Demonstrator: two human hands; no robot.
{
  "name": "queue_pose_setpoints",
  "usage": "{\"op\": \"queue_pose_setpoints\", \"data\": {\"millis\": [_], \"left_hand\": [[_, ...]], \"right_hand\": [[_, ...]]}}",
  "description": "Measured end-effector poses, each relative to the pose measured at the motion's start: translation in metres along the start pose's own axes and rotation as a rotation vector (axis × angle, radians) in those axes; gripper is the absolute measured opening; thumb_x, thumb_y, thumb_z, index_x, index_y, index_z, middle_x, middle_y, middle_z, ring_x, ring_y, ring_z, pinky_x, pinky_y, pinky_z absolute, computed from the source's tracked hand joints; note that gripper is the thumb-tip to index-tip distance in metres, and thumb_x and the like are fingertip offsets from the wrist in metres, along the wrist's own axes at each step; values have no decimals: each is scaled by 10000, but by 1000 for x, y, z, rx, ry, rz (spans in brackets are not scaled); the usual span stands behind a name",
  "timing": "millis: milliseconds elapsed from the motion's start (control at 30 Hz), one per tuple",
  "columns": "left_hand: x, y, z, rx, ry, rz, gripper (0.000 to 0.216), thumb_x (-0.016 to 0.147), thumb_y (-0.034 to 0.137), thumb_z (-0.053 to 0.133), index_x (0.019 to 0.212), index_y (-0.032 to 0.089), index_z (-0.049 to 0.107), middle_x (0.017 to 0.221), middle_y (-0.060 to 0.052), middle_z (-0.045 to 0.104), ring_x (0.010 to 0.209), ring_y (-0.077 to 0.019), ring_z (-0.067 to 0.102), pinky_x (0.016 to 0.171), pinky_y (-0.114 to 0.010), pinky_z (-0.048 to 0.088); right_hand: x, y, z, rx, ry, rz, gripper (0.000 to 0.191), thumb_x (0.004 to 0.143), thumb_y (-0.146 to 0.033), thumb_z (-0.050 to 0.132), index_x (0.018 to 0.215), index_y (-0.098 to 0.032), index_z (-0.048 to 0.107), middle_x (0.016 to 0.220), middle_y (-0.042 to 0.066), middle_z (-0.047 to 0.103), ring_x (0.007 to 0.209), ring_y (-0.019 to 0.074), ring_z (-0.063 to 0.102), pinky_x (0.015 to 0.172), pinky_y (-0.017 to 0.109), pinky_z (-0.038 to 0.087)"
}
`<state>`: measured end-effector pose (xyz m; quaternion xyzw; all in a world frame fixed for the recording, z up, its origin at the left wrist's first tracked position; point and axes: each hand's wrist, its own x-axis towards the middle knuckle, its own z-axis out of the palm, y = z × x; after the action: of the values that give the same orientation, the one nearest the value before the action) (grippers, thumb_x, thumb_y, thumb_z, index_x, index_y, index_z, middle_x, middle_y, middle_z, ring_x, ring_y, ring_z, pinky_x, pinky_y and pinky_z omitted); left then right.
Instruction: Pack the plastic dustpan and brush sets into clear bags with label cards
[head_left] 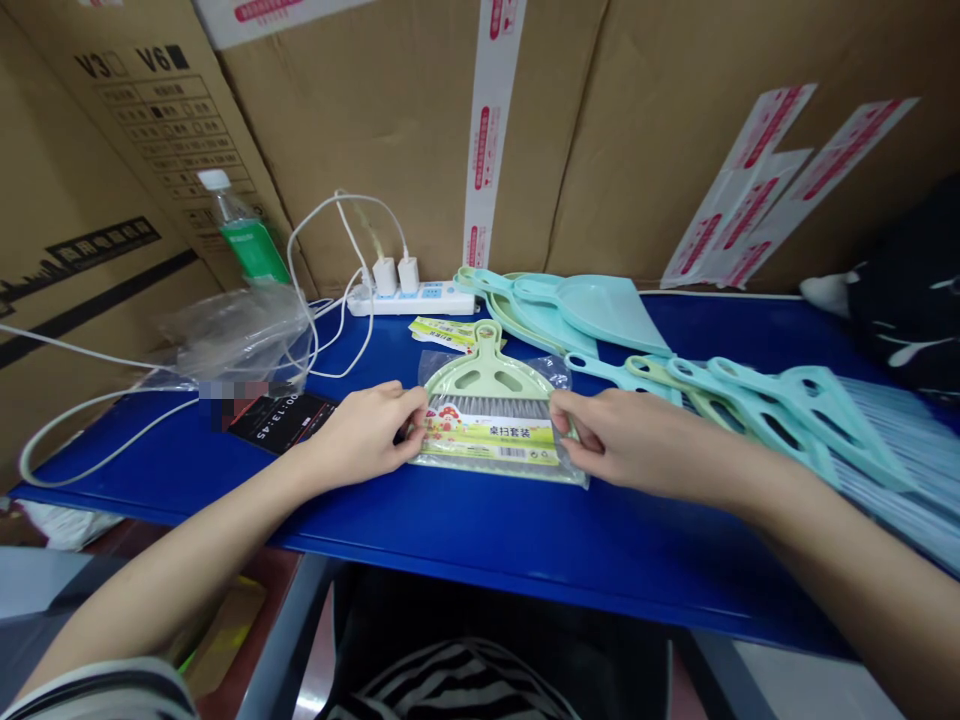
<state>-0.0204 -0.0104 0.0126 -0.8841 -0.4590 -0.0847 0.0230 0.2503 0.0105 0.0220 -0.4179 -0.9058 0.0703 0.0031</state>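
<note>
A clear plastic bag (495, 425) lies on the blue table (487, 530), holding a light green mini dustpan and brush set with a yellow-green label across its lower part. My left hand (367, 432) pinches the bag's left edge. My right hand (622, 440) pinches its right edge. Both hands rest low on the table, fingers closed on the plastic.
Loose blue and green dustpans (577, 305) and brushes (757, 410) lie to the right. At the back are a white power strip (412, 297) with chargers and cables, spare labels (442, 332), a green water bottle (244, 235), crumpled plastic bags (232, 335), a phone (281, 418). Cardboard boxes wall the rear.
</note>
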Motion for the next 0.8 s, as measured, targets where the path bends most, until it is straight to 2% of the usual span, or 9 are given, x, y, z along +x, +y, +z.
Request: {"op": "queue_pose_setpoints", "data": {"millis": [167, 267, 333, 400, 500, 600, 800], "left_hand": [[-3, 2, -5, 35, -18, 11, 65, 795, 162, 533, 802, 190, 475, 640, 43, 524, 588, -135, 504, 525, -234, 351], [-4, 4, -6, 64, 68, 114, 43, 836, 131, 503, 825, 169, 519, 689, 9, 560, 646, -145, 510, 563, -243, 370], [-4, 6, -5, 63, 110, 212, 114, 902, 153, 452, 890, 163, 564, 770, -17, 595, 715, -152, 519, 616, -249, 396], [-3, 9, -3, 86, 106, 306, 198, 947, 191, 413, 1017, 182, 598, 835, -31, 605, 763, -159, 520, 661, -261, 410], [-1, 13, 2, 175, 56, 381, 270, 944, 209, 436, 1163, 220, 591, 877, -42, 596, 784, -174, 519, 692, -290, 412], [0, 14, 6, 238, 18, 376, 311, 924, 204, 465, 1210, 228, 585, 889, -48, 587, 782, -184, 523, 683, -304, 406], [0, 11, 1, 299, -12, 388, 341, 899, 182, 493, 1218, 239, 599, 851, -47, 568, 799, -190, 510, 685, -303, 394]], "right_hand": [[-1, -1, 2, -77, 43, -49, 99, 783, -118, 474, 802, -207, 511, 573, -9, 590, 483, 151, 527, 463, 254, 290], [0, -3, 0, -83, 95, -140, 164, 802, -85, 458, 875, -186, 564, 670, 23, 652, 555, 167, 579, 500, 263, 332], [1, -6, -1, -47, 143, -218, 214, 826, -81, 448, 939, -179, 601, 757, 40, 685, 624, 173, 612, 547, 269, 377], [3, -9, 1, -6, 183, -317, 268, 849, -83, 448, 1010, -186, 636, 807, 43, 696, 690, 176, 628, 613, 278, 414], [7, -15, 7, 1, 189, -436, 318, 854, -86, 479, 1069, -213, 677, 765, 34, 683, 715, 178, 625, 670, 294, 434], [10, -19, 13, -14, 177, -437, 346, 840, -79, 499, 1087, -220, 696, 746, 35, 684, 717, 187, 628, 685, 309, 449], [7, -21, 12, -20, 169, -309, 395, 789, -55, 501, 1060, -229, 730, 771, 43, 726, 716, 192, 651, 731, 340, 478]]}}
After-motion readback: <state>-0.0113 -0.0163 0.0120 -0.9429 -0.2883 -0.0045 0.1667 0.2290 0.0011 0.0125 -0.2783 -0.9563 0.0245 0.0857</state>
